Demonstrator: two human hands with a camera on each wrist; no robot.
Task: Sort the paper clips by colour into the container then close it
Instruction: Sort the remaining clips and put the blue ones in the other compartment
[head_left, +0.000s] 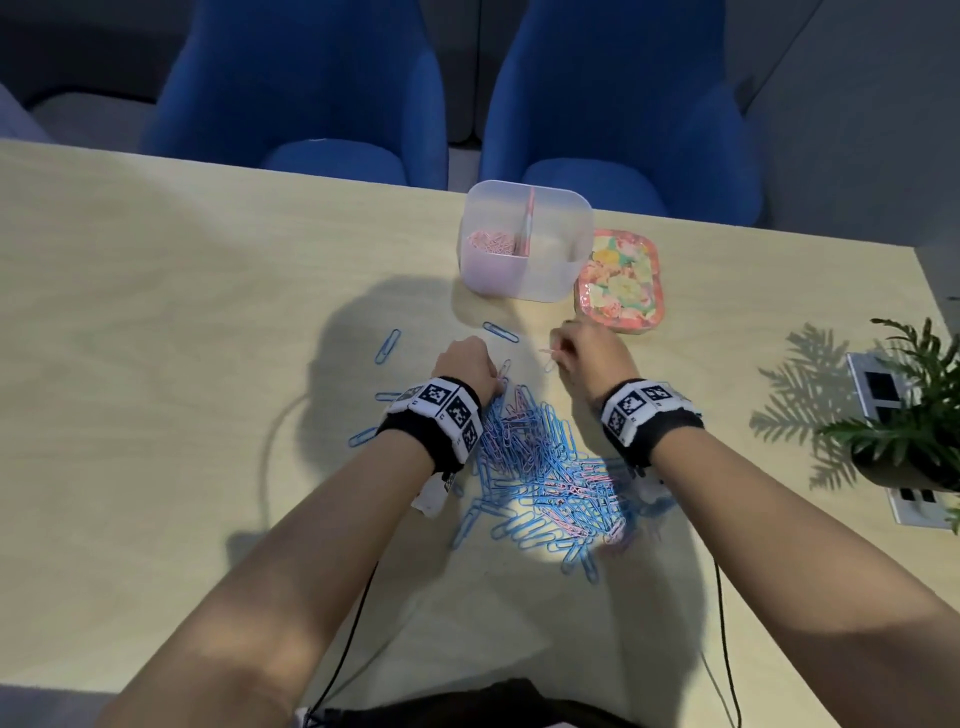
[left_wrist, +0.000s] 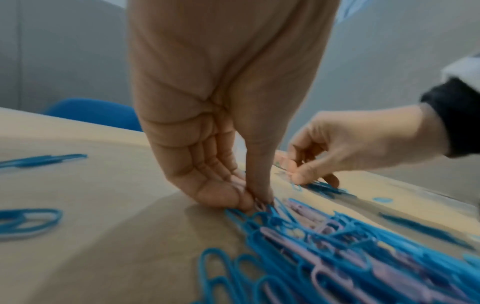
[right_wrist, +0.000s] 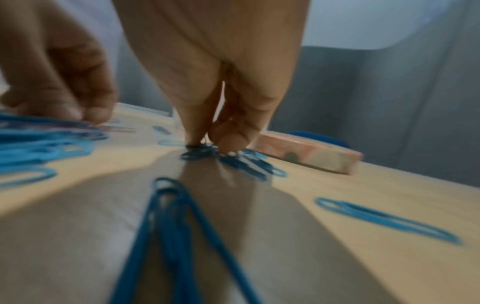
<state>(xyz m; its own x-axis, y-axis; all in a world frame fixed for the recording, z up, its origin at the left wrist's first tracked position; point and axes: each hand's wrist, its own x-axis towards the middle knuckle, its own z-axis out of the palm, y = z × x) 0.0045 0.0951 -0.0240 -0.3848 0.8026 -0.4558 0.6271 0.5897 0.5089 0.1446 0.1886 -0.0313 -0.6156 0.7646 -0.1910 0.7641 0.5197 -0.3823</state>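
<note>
A heap of blue and pink paper clips (head_left: 540, 467) lies mid-table. Behind it stands the translucent container (head_left: 571, 260), open, with pink clips (head_left: 493, 241) in its left compartment. Its floral lid (head_left: 621, 280) lies flat to the right. My left hand (head_left: 496, 379) is at the heap's far edge; in the left wrist view its thumb and fingers (left_wrist: 257, 202) pinch a pink clip there. My right hand (head_left: 558, 356) is just right of it, fingertips down on the table near the lid (right_wrist: 311, 156), pinching a pink clip (head_left: 546, 353) over a few blue ones (right_wrist: 249, 162).
Loose blue clips (head_left: 388, 345) (head_left: 500, 331) lie scattered around the heap. A potted plant (head_left: 914, 415) and a socket plate (head_left: 878, 389) stand at the right edge. Two blue chairs (head_left: 301, 93) sit beyond the far edge. Thin cables trail off my wrists toward me.
</note>
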